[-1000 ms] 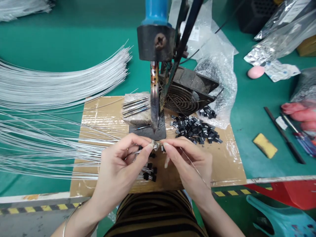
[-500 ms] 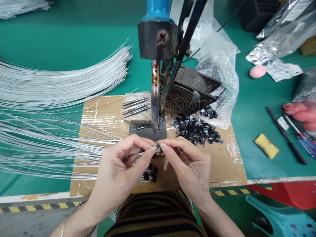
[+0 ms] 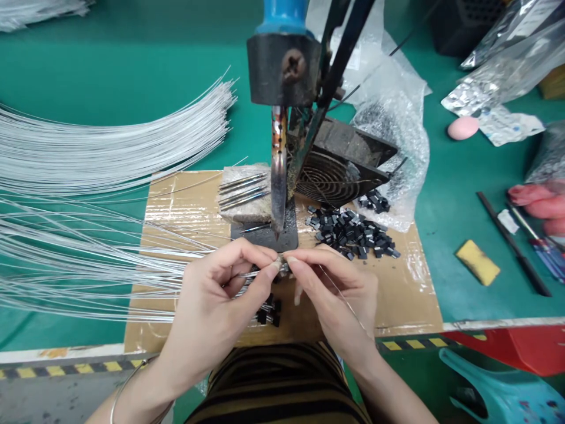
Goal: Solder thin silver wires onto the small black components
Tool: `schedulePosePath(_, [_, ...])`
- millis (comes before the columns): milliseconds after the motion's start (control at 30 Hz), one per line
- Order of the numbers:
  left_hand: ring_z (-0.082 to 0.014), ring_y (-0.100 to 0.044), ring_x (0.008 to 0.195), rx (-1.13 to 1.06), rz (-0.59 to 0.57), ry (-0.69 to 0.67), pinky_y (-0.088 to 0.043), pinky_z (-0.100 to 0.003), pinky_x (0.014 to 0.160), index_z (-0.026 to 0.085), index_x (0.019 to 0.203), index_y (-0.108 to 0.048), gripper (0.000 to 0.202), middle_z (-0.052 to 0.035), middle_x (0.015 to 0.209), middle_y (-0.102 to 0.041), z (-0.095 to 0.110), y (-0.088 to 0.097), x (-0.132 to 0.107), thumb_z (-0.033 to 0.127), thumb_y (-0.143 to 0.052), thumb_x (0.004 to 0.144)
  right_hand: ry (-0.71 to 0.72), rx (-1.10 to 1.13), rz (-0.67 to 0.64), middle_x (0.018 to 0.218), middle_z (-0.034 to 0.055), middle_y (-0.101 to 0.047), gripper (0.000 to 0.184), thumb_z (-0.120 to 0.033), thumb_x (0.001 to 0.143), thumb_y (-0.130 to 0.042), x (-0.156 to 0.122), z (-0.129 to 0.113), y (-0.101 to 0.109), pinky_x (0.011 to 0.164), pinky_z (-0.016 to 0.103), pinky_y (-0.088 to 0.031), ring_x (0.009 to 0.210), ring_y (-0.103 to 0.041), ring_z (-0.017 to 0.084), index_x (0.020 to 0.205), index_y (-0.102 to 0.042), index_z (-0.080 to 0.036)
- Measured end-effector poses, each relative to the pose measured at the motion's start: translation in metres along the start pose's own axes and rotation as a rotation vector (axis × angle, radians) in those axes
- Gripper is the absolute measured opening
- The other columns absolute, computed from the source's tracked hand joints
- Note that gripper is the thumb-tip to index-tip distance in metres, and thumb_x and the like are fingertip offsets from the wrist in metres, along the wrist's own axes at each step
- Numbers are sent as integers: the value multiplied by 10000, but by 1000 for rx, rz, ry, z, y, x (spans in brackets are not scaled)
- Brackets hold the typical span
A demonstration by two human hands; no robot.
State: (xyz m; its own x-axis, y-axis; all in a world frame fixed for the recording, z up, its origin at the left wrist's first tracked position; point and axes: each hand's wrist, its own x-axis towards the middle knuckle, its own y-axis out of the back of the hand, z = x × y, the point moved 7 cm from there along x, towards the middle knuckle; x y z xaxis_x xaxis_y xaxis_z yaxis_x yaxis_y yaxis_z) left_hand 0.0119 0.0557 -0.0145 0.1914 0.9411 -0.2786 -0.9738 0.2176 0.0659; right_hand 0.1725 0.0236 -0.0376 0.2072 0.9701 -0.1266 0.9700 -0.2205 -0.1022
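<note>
Just below the tip of a soldering iron [image 3: 278, 203], both hands meet with fingertips pinched. My left hand [image 3: 216, 294] is closed on a small metallic connector [image 3: 281, 263], whose details the fingers mostly hide. My right hand [image 3: 342, 288] is closed too, its thumb and index finger at the connector's other side; a thin solder wire [image 3: 339, 288] runs from between its fingers across the palm. White cables [image 3: 159, 272] lead in from the left and pass behind my left hand. Beneath the fingers, black connectors [image 3: 268, 311] on cable ends lie on the cardboard [image 3: 410, 294].
Loose black connectors [image 3: 355, 232] are heaped right of the iron, before a dark fan [image 3: 335, 171]. Spare metal tips rest on a pale block [image 3: 233, 215]. A thick cable bundle [image 3: 176, 141] lies back left. Rightward are a yellow sponge [image 3: 477, 262] and a black rod [image 3: 512, 244].
Almost nothing differs. The fingertips and the small connector have shifted very slightly to the right, and the whole view has drifted a little.
</note>
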Motion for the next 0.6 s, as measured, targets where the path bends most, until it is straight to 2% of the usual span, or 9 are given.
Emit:
schedulePosePath(167, [-68, -701, 728, 17, -6, 6, -556, -105, 685, 210, 821, -756, 134, 22, 869, -807, 0, 0, 1, 114, -745, 914, 21, -58, -21, 853, -35, -720, 111, -271, 997, -758, -1, 0, 1, 627, 250, -499, 672, -633, 95, 1034, -846, -329])
schedulePosePath(267, [-66, -678, 692, 42, 7, 3, -531, -112, 638, 206, 813, -751, 127, 19, 866, -804, 0, 1, 3, 112, -746, 898, 80, -132, -52, 907, -12, -660, 257, -309, 1107, -557, -5, -4, 2, 653, 277, -503, 677, -602, 99, 1203, -795, -298])
schedulePosePath(367, [-66, -627, 645, 90, 33, -11, -490, -133, 591, 198, 795, -745, 112, 11, 859, -801, 1, 3, 6, 128, -756, 883, 114, -171, -63, 884, -16, -620, 365, -289, 1153, -391, -9, -6, 5, 639, 286, -481, 669, -561, 111, 1362, -690, -295])
schedulePosePath(467, [-79, -606, 634, 142, 54, -23, -462, -165, 572, 188, 786, -742, 104, -9, 869, -802, 3, 4, 8, 160, -754, 886, 112, -216, -57, 852, -42, -681, 367, -229, 1137, -402, -12, -7, 7, 666, 293, -460, 686, -562, 129, 1460, -548, -326])
schedulePosePath(533, [-83, -600, 620, 164, 69, -29, -443, -180, 554, 183, 781, -736, 109, -20, 881, -804, 4, 5, 10, 179, -751, 888, 119, -255, -54, 843, -55, -685, 343, -189, 1112, -431, -12, -9, 8, 670, 297, -440, 685, -555, 132, 1418, -515, -319])
schedulePosePath(600, [-84, -592, 601, 176, 81, -31, -421, -190, 533, 181, 778, -730, 110, -26, 887, -805, 5, 7, 11, 191, -750, 885, 122, -307, -46, 810, -62, -603, 205, -158, 1090, -450, -12, -9, 9, 636, 297, -402, 655, -506, 125, 1202, -559, -290])
